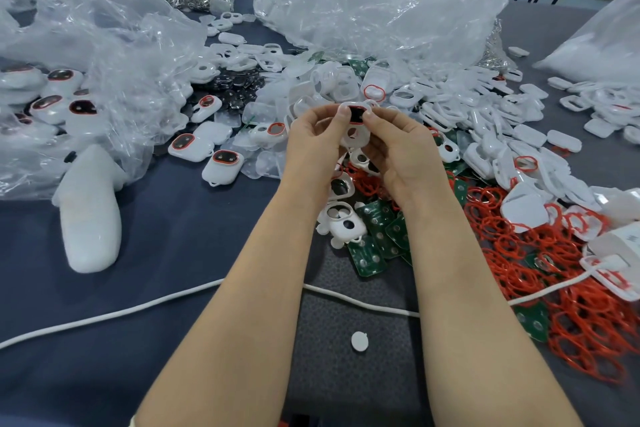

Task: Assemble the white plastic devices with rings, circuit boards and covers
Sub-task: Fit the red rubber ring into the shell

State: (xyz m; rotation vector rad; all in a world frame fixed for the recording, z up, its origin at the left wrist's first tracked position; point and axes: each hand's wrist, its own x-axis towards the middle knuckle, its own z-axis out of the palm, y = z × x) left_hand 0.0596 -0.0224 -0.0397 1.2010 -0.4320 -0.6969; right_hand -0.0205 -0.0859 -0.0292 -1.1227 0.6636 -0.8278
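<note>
At the far left the finished devices [188, 146] lie in a loose group beside the crumpled plastic bags [114, 55], apart from the raw parts. I judge that to be the done pile, kept clear of the working heap.

My left hand [311, 146] curls round one side of the device [356, 114], thumb on its upper edge. I hold it up above the tabletop [194, 253], over the heap at the centre, with its red-edged dark window turned towards me so I can check the fit. My right hand [398, 149] mirrors the left, fingers wrapped behind and thumb pinching the other side of the rim. With both thumbs set like this, I judge I am pressing a part home, evenly from both sides.

Below the hands the green circuit boards [377, 229] lie within easy reach. To their right the red rings [554, 288] spread in a tangle, and beyond them the white covers [485, 114] are piled up. A white cable [104, 315] crosses the tabletop under my forearms.
</note>
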